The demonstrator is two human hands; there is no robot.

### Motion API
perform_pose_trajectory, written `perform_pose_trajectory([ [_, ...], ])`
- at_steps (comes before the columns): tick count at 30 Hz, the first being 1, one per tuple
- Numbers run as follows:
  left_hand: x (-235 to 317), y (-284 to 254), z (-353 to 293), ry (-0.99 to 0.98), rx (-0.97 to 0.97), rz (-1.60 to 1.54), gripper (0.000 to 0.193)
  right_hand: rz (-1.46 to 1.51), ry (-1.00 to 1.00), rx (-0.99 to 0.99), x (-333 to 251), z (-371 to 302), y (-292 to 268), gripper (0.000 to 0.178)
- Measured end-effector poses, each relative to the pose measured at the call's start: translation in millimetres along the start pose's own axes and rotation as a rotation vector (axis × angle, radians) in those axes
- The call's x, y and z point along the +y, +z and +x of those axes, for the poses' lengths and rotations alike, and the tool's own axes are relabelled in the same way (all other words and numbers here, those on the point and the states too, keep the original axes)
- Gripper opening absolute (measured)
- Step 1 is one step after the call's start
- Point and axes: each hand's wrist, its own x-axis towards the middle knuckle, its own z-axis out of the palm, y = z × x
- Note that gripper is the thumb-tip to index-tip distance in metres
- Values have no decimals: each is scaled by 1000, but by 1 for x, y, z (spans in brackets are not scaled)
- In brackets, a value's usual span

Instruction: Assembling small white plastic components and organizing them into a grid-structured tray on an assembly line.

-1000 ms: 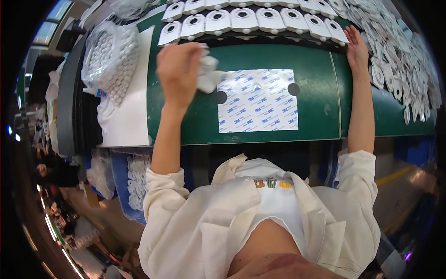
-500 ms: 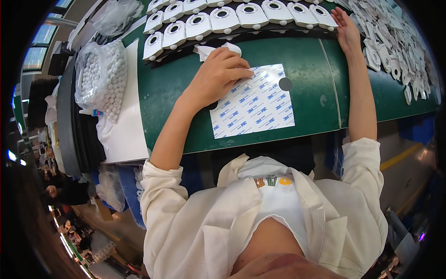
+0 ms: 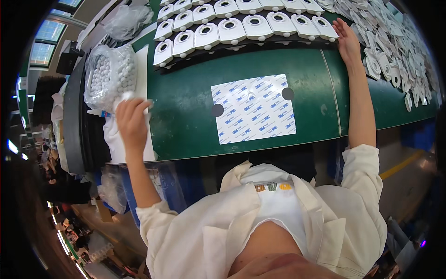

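My left hand is at the left of the green table, blurred by motion, with its fingers curled. A bit of crumpled white cloth shows at its fingers, just below a clear bag of white balls. My right hand is stretched forward, fingers apart and holding nothing, beside the end of a row of white plastic parts with round holes. Between my arms lies a white sheet with blue print. One dark disc sits at its left edge, another dark disc at its right.
Rows of the white parts stand on a black rack along the far side. Loose white parts are heaped at the far right. A white board and black sheets stand at the left. A crumpled clear bag lies behind.
My left hand has swung from the top of the printed sheet to the left, and the white cloth has gone from beside the rack. The left dark disc is uncovered. My right hand stays put.
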Motion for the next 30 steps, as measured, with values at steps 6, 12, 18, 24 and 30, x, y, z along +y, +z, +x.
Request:
perform_pose_trajectory([
  [6, 5, -6, -29, -149, 101, -96, 20, -13, 3, -21, 2, 4, 2, 33],
  [12, 69, 62, 69, 367, 106, -274, 22, 15, 16, -40, 8, 15, -12, 34],
  [18, 106, 104, 105, 592, -24, -411, 20, 13, 41, -56, 8, 19, -18, 33],
  [24, 104, 103, 98, 669, -127, -407, 20, 18, 39, -72, 10, 18, -18, 34],
  [30, 85, 90, 97, 658, -177, -265, 19, 30, 38, -84, 9, 18, -20, 34],
])
